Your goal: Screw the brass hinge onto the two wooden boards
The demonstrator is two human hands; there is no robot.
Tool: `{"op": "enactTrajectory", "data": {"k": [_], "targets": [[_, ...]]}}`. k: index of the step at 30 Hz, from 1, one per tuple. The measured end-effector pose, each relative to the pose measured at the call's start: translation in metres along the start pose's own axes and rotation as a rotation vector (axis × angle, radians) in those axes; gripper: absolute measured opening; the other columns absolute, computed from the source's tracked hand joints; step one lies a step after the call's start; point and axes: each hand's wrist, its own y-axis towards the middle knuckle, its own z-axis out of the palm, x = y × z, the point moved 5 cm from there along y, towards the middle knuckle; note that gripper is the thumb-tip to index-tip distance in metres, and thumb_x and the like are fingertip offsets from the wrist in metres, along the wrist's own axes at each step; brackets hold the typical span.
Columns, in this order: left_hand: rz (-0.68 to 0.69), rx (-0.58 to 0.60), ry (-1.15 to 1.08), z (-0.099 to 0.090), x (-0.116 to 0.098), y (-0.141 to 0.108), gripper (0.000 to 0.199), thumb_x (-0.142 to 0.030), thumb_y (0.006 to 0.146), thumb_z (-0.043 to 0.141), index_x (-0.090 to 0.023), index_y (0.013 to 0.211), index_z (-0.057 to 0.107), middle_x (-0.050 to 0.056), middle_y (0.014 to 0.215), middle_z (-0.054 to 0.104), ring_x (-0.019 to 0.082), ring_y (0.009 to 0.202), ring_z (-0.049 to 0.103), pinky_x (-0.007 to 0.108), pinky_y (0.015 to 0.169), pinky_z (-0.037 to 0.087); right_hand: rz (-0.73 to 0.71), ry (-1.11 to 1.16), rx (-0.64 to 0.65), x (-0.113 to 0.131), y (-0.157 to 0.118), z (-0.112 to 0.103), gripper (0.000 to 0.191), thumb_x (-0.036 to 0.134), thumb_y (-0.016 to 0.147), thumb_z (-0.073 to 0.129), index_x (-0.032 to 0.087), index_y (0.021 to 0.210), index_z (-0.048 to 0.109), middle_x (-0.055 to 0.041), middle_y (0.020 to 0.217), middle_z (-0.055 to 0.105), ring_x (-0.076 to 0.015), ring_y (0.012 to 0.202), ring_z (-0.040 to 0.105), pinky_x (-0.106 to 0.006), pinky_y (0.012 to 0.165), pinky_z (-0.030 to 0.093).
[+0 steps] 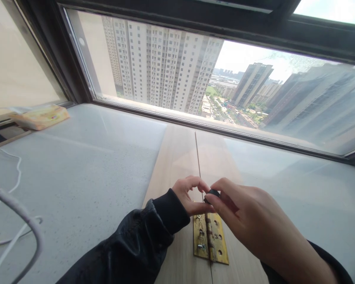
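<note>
A brass hinge [210,238] lies flat across the seam between two light wooden boards [177,157] on the sill. Screws sit in its left leaf; several holes in its right leaf are empty. Just above the hinge's top end, my right hand [242,213] pinches a small black round object [213,193], likely the head of a tool, between thumb and fingers. My left hand [191,195] curls beside it, thumb and fingertips touching or nearly touching the same object. Both arms wear black sleeves.
The boards rest on a pale speckled stone sill [85,165] below a large window with a dark frame [225,130]. A yellow tissue pack [40,117] lies at the far left. White cables [14,209] loop along the left edge.
</note>
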Motion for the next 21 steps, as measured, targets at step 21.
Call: {"op": "enactTrajectory", "data": {"k": [21], "targets": [[0.223, 0.303, 0.620, 0.006, 0.006, 0.002, 0.014, -0.036, 0.075, 0.067, -0.022, 0.074, 0.070, -0.003, 0.077, 0.069, 0.015, 0.082, 0.054, 0.031, 0.075, 0.033, -0.180, 0.011, -0.121, 0.003, -0.009, -0.021, 0.017, 0.025, 0.087, 0.047, 0.025, 0.091, 0.063, -0.0009, 0.079, 0.063, -0.0119, 0.059, 0.055, -0.026, 0.051, 0.040]]}}
